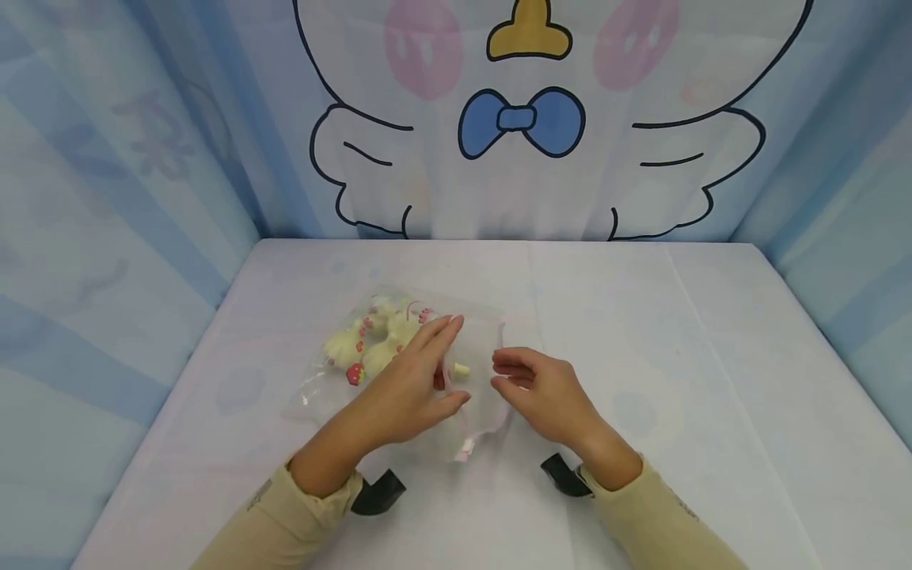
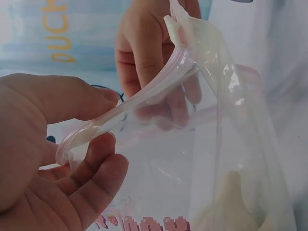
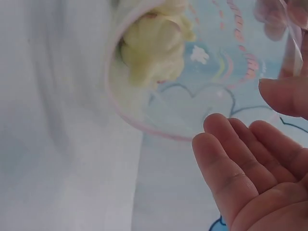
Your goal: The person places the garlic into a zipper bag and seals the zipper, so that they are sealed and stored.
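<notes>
A clear zip bag (image 1: 479, 340) with a pink rim lies on the table, its mouth gaping towards the right. Inside it are pale yellow figures (image 1: 381, 336) with pink bits and a red strawberry (image 1: 355, 374); their exact kind is unclear. My left hand (image 1: 409, 388) is at the bag's mouth, thumb and fingers spread with the rim (image 2: 144, 94) running between them. Facing the mouth from the right, my right hand (image 1: 552, 392) has extended, slightly bent fingers and holds nothing. Its fingertips (image 3: 207, 144) are close to the rim; whether they touch cannot be told.
A white cloth covers the table (image 1: 641, 317). Blue and white curtains (image 1: 107, 198) hang on both sides and a printed cartoon curtain (image 1: 520, 190) stands behind. A black strap end (image 1: 378, 492) sticks out from each sleeve.
</notes>
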`<state>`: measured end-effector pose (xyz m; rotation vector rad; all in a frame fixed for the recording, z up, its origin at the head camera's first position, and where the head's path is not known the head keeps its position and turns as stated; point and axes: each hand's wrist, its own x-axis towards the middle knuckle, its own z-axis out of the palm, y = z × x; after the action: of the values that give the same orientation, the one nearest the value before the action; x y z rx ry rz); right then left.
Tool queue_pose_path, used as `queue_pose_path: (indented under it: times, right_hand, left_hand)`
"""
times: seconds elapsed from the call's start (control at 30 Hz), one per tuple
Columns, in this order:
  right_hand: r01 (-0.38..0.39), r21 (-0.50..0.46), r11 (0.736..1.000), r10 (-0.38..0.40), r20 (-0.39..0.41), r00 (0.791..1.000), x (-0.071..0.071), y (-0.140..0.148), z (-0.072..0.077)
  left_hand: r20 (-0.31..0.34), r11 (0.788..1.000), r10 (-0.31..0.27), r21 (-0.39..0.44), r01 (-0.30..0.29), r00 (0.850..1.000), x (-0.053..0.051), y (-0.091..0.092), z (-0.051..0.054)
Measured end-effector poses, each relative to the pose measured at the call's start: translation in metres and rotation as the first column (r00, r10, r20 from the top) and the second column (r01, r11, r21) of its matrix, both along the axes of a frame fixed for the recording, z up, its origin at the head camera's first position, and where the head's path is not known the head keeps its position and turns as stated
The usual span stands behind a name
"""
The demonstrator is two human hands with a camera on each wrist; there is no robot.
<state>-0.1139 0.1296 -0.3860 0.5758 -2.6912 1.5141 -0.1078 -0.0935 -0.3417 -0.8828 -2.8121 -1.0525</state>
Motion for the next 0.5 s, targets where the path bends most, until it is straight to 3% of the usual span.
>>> queue_pose_path:
  times: [0.2, 0.5]
  right_hand:
    - [0.052, -0.019, 0.998, -0.053, -0.079, 0.995, -0.002, 0.008, 0.008]
    - [0.089, -0.011, 0.996, -0.090, -0.073, 0.993, -0.007, 0.016, 0.014]
  left_hand:
    - [0.026, 1.000, 0.001, 0.006, -0.001, 1.000, 0.000, 0.000, 0.000]
    - [0.007, 1.000, -0.007, -0.005, 0.007, 1.000, 0.000, -0.001, 0.000]
